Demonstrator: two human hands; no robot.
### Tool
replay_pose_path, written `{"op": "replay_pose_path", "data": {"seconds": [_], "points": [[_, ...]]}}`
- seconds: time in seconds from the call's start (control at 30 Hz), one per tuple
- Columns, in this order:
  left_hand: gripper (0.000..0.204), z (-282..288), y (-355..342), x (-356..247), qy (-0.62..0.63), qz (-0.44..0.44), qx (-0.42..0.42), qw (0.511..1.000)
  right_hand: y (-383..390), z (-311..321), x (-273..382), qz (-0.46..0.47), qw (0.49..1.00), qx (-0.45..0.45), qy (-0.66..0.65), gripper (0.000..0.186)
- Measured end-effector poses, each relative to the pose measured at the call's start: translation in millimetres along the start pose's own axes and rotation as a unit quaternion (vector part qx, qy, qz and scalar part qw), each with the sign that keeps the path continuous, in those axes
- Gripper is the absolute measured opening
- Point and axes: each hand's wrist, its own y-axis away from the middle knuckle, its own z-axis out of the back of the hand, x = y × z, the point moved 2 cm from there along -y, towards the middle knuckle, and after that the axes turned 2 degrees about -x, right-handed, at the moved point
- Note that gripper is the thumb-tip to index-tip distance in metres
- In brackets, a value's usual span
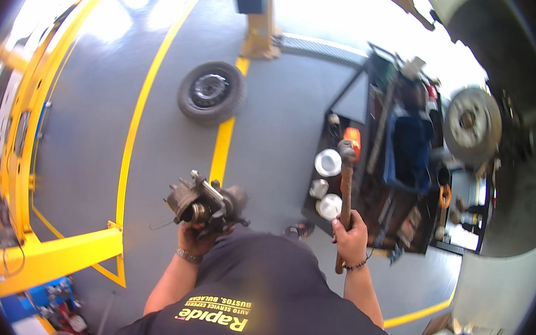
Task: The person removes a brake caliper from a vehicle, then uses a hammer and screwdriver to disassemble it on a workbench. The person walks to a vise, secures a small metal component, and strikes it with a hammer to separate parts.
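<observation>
My left hand (196, 239) is closed under a dark, greasy brake caliper (184, 202), carrying it in front of my body at the left. A round, ring-like bore shows on its near side, and a thin wire sticks out to the left. Most of my left fingers are hidden beneath the metal. On the right, my right hand (352, 238) grips a hammer (347, 185) by its worn wooden handle, head up. The hammer head is over the edge of a tool cart (374, 223), near an orange object (354, 139) and a white round container (327, 163).
A wheel with a tyre (227, 111) lies on the grey floor ahead. Yellow lift arms (60, 253) stand at the left. A blue bin (406, 150) sits on the cart. Beyond it, a raised vehicle shows a bare wheel hub (468, 122). A lift post (260, 31) rises at the far side.
</observation>
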Motion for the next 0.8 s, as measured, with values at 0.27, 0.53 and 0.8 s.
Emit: {"op": "replay_pose_path", "data": {"seconds": [0.27, 0.53, 0.8], "points": [[0.073, 112, 57, -170, 0.092, -0.118, -0.085, 0.985, -153, -203, -92, -0.03, 0.882, 0.072, 0.464, 0.045], [0.059, 202, 50, -343, 0.125, -0.246, -0.116, 0.954, -119, -276, -146, -0.368, 0.706, 0.225, 0.562, 0.047], [0.056, 230, -78, -552, 0.168, -0.305, -0.214, 0.912, -263, -492, 13, -0.09, 0.712, 0.275, 0.64, 0.046]]}}
